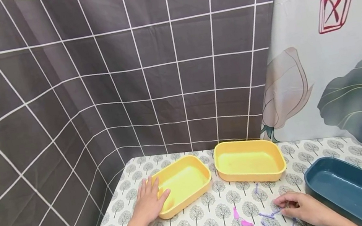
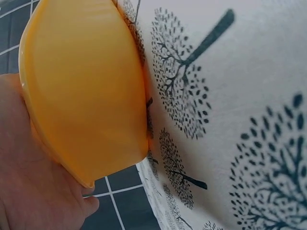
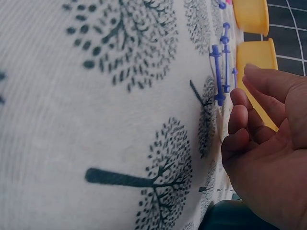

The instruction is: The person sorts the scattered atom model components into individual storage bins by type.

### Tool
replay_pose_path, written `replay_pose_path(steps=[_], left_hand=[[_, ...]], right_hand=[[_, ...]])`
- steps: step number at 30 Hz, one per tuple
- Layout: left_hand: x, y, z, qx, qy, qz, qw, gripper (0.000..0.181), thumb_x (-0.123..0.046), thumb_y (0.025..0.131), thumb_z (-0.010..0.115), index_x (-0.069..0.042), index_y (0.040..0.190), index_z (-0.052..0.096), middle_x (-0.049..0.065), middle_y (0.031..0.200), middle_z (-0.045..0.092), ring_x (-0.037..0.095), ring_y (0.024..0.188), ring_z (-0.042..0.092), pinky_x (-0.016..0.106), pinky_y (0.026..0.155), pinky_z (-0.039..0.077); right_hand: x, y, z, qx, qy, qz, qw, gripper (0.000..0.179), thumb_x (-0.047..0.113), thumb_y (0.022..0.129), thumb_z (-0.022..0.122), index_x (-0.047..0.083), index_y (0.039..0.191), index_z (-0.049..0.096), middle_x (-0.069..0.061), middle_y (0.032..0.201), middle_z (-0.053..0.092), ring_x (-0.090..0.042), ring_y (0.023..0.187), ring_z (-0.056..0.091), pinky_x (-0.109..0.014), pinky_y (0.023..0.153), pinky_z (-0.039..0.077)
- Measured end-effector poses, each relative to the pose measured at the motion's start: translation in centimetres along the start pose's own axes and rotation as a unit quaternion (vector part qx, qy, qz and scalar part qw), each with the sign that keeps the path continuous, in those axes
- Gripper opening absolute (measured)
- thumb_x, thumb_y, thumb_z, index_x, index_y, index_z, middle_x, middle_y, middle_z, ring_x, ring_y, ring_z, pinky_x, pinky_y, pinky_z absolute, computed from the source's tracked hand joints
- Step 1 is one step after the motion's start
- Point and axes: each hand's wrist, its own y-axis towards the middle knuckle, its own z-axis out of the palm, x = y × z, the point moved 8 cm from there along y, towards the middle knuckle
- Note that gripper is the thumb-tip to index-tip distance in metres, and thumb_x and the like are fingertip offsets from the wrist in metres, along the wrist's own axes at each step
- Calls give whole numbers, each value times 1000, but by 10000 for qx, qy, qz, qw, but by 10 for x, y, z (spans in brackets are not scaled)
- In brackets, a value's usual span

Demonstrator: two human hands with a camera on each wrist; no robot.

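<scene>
My left hand (image 1: 148,204) rests over the left end of a yellow tray (image 1: 197,195), fingers spread across its rim and thumb toward the inside. The left wrist view shows the tray's outer wall (image 2: 91,86) with the palm against its edge. Just above the patterned cloth, my right hand (image 1: 300,206) has loosely bent fingers with nothing between them. Close to its fingertips lie several thin purple rods with knobbed ends (image 3: 217,74). Two small pink pieces, one upper (image 1: 235,213) and one lower (image 1: 246,223), lie to the left of those rods.
Behind, a second yellow tray (image 1: 252,176) stands right of the first. A dark blue tray (image 1: 361,184) sits at the right, beside my right forearm. One purple rod (image 1: 256,188) lies apart, near the second yellow tray. A grid-patterned curtain (image 1: 163,84) hangs behind the table.
</scene>
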Motion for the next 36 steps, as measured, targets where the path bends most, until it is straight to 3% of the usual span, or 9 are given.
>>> replay_pose_path(steps=[4,10,14,19,24,36], left_hand=[[0,0,-1,-5,-18,-2,10000,79,-58,103,42,-5,159,28,22,167,11,45,154,2,60,124,5],[-5,0,-2,-63,-51,46,10000,79,-58,103,43,-3,158,30,24,166,10,46,153,2,59,124,3],[-11,0,0,-61,-15,59,10000,79,-59,103,44,-5,159,29,22,167,8,44,154,-1,58,125,1],[-23,2,-1,-156,107,125,9997,81,-62,102,42,-4,158,32,23,167,11,43,154,2,58,125,2],[-39,5,-2,-191,121,292,9993,83,-65,101,41,-4,157,35,25,166,15,44,154,4,59,125,4],[-65,15,10,-49,-34,433,9990,82,-65,101,40,-7,158,34,22,167,17,42,155,4,57,125,6]], right_hand=[[-4,1,0,-4,-121,-22,9999,25,17,92,74,2,112,73,6,91,63,3,74,46,-20,61,43],[-5,1,0,-93,-303,-448,9985,20,15,91,76,4,107,75,2,87,61,5,74,45,-20,59,42],[-6,1,1,-248,-464,-666,9964,13,12,90,76,8,102,75,8,85,59,6,73,45,-19,57,42],[-8,2,2,-402,-716,-513,9953,8,14,87,78,14,94,74,16,85,56,7,73,45,-19,58,42],[-9,4,2,-392,-752,-143,9963,7,14,87,78,19,90,73,17,83,56,6,71,44,-19,59,42],[-7,4,-1,-334,-699,109,9969,7,16,90,75,17,88,68,13,76,53,5,68,44,-20,59,40]])
